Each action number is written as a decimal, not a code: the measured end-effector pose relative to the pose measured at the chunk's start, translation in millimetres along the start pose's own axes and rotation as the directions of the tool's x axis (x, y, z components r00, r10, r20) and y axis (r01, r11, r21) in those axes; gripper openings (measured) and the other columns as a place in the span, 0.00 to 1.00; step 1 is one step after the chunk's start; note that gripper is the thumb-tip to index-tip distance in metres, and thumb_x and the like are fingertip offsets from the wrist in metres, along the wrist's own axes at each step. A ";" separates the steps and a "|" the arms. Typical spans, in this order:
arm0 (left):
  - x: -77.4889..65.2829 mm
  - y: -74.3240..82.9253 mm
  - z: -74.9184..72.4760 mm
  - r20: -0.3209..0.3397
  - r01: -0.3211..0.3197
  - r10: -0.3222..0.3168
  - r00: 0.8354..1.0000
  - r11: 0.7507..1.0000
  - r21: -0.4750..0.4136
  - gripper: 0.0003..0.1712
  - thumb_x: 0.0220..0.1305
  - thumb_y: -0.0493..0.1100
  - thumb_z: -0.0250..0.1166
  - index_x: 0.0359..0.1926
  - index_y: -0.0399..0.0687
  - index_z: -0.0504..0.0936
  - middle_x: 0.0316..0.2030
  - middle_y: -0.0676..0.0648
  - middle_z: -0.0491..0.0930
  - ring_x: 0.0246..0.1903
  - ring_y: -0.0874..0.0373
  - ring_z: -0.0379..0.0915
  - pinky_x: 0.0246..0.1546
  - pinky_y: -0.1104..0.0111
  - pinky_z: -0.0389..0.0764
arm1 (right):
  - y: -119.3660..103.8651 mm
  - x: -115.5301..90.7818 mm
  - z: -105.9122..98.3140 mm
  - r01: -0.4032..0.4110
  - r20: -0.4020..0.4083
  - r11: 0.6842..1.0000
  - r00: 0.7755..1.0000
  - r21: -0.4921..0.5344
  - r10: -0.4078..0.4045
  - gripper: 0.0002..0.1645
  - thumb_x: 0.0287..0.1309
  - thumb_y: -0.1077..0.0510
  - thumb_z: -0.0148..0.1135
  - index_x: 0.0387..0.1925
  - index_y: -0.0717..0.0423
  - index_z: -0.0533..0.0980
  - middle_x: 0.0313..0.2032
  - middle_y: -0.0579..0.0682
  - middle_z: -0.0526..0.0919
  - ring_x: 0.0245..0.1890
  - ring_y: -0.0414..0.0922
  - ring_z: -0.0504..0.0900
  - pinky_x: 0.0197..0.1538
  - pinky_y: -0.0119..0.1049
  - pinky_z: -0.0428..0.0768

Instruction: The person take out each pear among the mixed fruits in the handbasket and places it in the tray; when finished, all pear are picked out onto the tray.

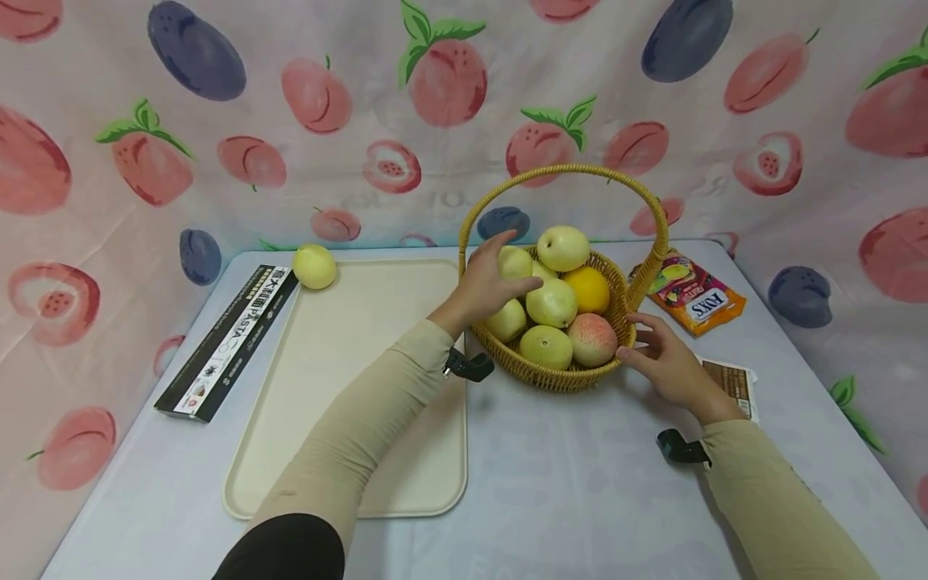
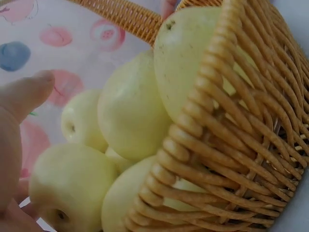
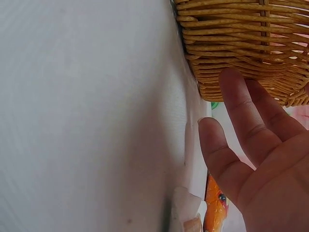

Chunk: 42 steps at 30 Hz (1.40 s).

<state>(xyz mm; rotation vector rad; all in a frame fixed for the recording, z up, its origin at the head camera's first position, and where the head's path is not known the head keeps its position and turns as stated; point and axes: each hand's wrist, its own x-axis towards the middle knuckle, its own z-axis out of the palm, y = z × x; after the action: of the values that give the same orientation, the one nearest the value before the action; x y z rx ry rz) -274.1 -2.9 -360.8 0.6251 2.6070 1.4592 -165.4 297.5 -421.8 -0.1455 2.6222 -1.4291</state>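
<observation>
A wicker basket [image 1: 540, 379] with a tall arched handle holds several pale green-yellow fruits [image 1: 553, 303], an orange [image 1: 588, 289] and a peach [image 1: 592, 339]. My left hand [image 1: 478, 282] reaches over the basket's left rim, thumb extended and fingers spread around a green fruit [image 2: 72, 186]. In the left wrist view the thumb stands apart from that fruit, while fingers lie close beside it. My right hand [image 1: 670, 364] is at the basket's right side, its extended fingers [image 3: 241, 106] touching the wicker wall from outside.
A cream tray [image 1: 377, 322] lies left of the basket, partly under my left arm. One yellow-green fruit [image 1: 315, 267] sits at its far left corner, next to a black-and-white pasta box [image 1: 228, 342]. An orange snack packet [image 1: 696, 294] and a brown-and-white packet [image 1: 732, 385] lie at right.
</observation>
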 end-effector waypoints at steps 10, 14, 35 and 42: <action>1.3 -7.4 4.7 -0.003 0.080 -0.080 0.997 0.997 -0.018 0.50 0.61 0.59 0.71 0.78 0.61 0.55 0.76 0.48 0.51 0.74 0.50 0.49 0.68 0.50 0.61 | 2.5 0.7 0.6 0.000 0.006 1.000 1.000 0.019 0.000 0.43 0.73 0.46 0.57 0.77 0.56 0.49 0.69 0.74 0.60 0.60 0.69 0.72 0.59 0.65 0.71; 2.1 -8.0 5.3 -0.003 0.078 -0.078 0.997 0.997 -0.016 0.51 0.61 0.59 0.71 0.78 0.60 0.55 0.76 0.48 0.52 0.73 0.50 0.50 0.68 0.50 0.62 | 2.4 0.3 0.2 0.003 0.002 1.000 1.000 0.014 -0.003 0.43 0.73 0.46 0.57 0.77 0.55 0.49 0.68 0.74 0.60 0.59 0.68 0.73 0.59 0.64 0.72; 2.7 -12.0 8.3 -0.009 0.108 -0.108 0.994 0.994 0.022 0.48 0.64 0.56 0.69 0.78 0.53 0.55 0.75 0.42 0.51 0.68 0.47 0.55 0.61 0.52 0.70 | 0.7 0.2 0.5 0.002 0.007 1.000 1.000 0.020 -0.002 0.43 0.73 0.46 0.57 0.77 0.56 0.49 0.68 0.73 0.61 0.59 0.68 0.73 0.59 0.64 0.72; 5.6 -12.6 10.3 -0.018 0.125 -0.124 0.992 0.991 0.048 0.46 0.66 0.52 0.68 0.78 0.53 0.55 0.74 0.42 0.53 0.66 0.47 0.59 0.58 0.54 0.72 | 1.7 0.3 0.3 0.009 0.005 1.000 1.000 0.016 -0.009 0.43 0.73 0.47 0.56 0.77 0.56 0.49 0.67 0.73 0.62 0.58 0.67 0.73 0.59 0.63 0.73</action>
<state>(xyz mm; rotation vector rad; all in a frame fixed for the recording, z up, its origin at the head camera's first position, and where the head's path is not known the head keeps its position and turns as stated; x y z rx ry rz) -280.3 1.8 -376.1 0.4484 2.6478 1.3724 -165.7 298.0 -423.5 -0.1588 2.6088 -1.4507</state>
